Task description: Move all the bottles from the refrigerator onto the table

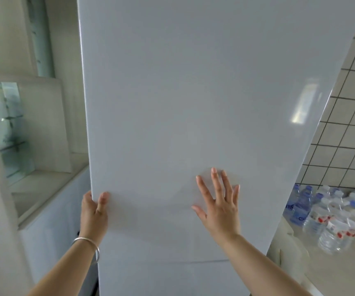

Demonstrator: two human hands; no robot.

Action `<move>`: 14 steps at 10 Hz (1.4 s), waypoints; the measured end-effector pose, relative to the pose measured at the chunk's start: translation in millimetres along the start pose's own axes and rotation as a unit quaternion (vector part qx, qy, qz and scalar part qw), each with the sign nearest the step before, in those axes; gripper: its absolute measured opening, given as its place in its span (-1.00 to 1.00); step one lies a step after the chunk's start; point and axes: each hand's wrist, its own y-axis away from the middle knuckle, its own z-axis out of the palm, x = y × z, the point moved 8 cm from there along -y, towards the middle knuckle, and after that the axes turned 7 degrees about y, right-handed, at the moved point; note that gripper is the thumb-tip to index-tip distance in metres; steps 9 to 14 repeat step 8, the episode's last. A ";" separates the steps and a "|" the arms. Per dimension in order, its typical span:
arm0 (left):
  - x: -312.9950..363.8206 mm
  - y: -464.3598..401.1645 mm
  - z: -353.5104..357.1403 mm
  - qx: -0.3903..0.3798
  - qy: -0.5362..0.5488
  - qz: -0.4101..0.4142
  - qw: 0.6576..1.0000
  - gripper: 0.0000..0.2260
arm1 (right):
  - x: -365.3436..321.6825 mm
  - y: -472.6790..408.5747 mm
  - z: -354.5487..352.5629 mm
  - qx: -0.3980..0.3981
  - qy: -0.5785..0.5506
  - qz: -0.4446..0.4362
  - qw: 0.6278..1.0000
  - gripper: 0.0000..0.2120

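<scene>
Both my hands meet the refrigerator door (172,103): left hand (94,210) grips its edge, right hand (220,207) presses flat; bottles (330,218), somewhat blurred, crowd the table (332,272).

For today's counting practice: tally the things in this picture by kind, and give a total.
Hands: 2, left hand and right hand
Bracelet: 1
Fridge door: 1
Bottles: a cluster on the table, too blurred to count
Total counted: 4
</scene>
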 end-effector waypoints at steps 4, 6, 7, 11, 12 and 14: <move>-19.6 -12.6 5.4 -0.016 0.013 -0.034 0.999 -0.57 | 0.7 -3.6 4.1 0.019 -0.015 0.009 1.000 -0.08; -17.0 -12.7 5.6 -0.039 0.005 -0.033 0.999 -0.68 | 20.7 -1.9 -19.5 -0.020 -0.144 0.020 0.989 -0.49; -10.3 -15.0 2.4 -0.058 -0.020 -0.054 0.997 -0.79 | 46.6 2.4 -75.9 0.031 -0.225 0.051 0.972 -0.54; -24.3 1.1 -10.4 -0.077 -0.071 -0.042 0.994 -0.80 | 89.9 9.7 -153.5 0.098 -0.243 0.133 0.956 -0.60; -24.3 1.1 -10.4 -0.077 -0.071 -0.042 0.994 -0.80 | 89.9 9.7 -153.5 0.098 -0.243 0.133 0.956 -0.60; -24.3 1.1 -10.4 -0.077 -0.071 -0.042 0.994 -0.80 | 89.9 9.7 -153.5 0.098 -0.243 0.133 0.956 -0.60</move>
